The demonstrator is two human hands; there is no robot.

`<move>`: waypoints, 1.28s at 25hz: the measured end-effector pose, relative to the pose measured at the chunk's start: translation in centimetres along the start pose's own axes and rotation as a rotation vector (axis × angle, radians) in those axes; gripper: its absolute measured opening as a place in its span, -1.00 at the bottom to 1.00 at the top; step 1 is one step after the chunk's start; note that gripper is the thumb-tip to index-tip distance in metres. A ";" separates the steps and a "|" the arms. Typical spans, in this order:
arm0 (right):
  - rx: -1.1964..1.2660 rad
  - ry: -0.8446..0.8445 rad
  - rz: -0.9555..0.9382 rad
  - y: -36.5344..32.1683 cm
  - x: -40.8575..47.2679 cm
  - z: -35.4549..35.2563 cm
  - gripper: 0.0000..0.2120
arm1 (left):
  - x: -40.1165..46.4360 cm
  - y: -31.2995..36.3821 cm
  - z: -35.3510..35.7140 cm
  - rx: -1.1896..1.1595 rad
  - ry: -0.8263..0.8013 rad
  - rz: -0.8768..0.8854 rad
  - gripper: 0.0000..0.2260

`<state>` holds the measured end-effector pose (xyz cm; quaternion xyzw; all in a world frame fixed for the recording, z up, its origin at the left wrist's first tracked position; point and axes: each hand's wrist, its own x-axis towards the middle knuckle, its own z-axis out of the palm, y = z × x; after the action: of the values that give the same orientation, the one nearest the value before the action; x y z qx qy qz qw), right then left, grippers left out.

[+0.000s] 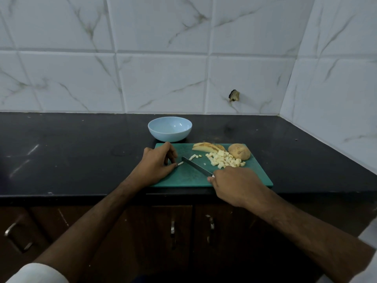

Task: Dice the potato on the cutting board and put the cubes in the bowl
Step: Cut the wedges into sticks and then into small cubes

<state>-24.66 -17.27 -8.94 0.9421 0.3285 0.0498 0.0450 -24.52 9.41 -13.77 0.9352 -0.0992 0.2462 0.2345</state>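
Note:
A green cutting board lies on the black counter. My left hand pinches a thin potato strip at the board's left side. My right hand grips the handle of a knife, whose blade points up-left, its tip just right of the strip. A few cubes lie beyond the blade. A pile of potato cubes sits at the board's centre right, with a potato half behind it and potato wedges at the far edge. The light blue bowl stands empty behind the board.
The black counter runs left and right, bounded by marble-tiled walls behind and on the right. Brown cabinet doors with metal handles hang below the counter edge.

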 end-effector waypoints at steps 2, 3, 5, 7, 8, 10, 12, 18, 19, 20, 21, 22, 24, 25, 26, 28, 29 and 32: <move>0.004 0.025 0.008 0.4 0.2 -0.5 -0.58 | 0.0 0.0 0.0 0.005 0.000 0.000 -0.61; 0.028 0.020 0.009 0.4 0.1 -0.6 -0.59 | 0.1 0.0 0.0 0.008 0.000 0.000 -0.61; 0.057 -0.005 -0.012 0.0 -0.1 -0.4 -0.61 | 0.1 0.0 0.0 0.008 0.005 -0.003 -0.59; 0.040 -0.016 -0.029 -0.5 -0.4 0.2 -0.62 | 0.2 -0.1 0.1 0.007 0.004 0.003 -0.59; 0.021 -0.011 -0.030 -0.7 -0.4 0.3 -0.61 | 0.1 -0.2 0.1 0.007 0.006 0.005 -0.59; -0.013 0.015 -0.029 -0.5 -0.1 0.2 -0.61 | 0.2 -0.2 0.1 0.003 0.011 0.001 -0.60; -0.003 0.035 -0.021 -0.1 0.1 -0.2 -0.60 | 0.1 -0.2 0.1 0.003 0.005 -0.006 -0.62; 0.085 -0.023 -0.033 -0.7 -0.4 0.5 -0.62 | 0.1 -0.1 0.1 0.002 0.008 0.001 -0.60; 0.074 -0.022 -0.029 -0.8 -0.3 0.6 -0.62 | 0.1 0.0 0.1 0.004 0.008 -0.004 -0.60; 0.053 -0.011 -0.027 -0.8 -0.1 0.5 -0.62 | 0.1 0.1 0.0 0.003 0.007 -0.010 -0.59; 0.037 0.006 -0.025 -0.6 0.1 0.3 -0.61 | 0.1 0.2 0.0 0.001 0.005 -0.016 -0.60; 0.040 0.025 -0.015 -0.4 0.2 0.1 -0.61 | 0.1 0.2 0.1 -0.002 0.001 -0.024 -0.61; 0.094 0.035 0.023 0.5 0.5 -0.7 -0.62 | 0.2 0.3 0.1 -0.002 -0.012 -0.046 -0.65; 0.121 0.033 0.047 1.1 0.5 -1.1 -0.62 | 0.3 0.3 0.1 0.015 -0.031 -0.053 -0.67; 0.141 0.029 0.067 2.0 0.7 -1.3 -0.62 | 0.4 0.3 0.0 0.053 -0.063 -0.048 -0.68; 0.196 0.036 0.095 4.1 1.3 -1.5 -0.61 | 1.1 0.8 -0.1 0.178 -0.176 -0.015 -0.67; 0.269 0.053 0.102 5.3 1.6 -1.3 -0.60 | 1.6 1.2 0.0 0.260 -0.246 0.000 -0.65; 0.846 0.132 0.139 8.1 2.4 0.5 -0.59 | 3.3 2.7 1.0 0.414 -0.361 0.028 -0.58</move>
<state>-17.73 -22.08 -8.37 0.8924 0.2577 -0.0261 -0.3695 -22.07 6.40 -11.80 0.9905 -0.0998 0.0939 0.0137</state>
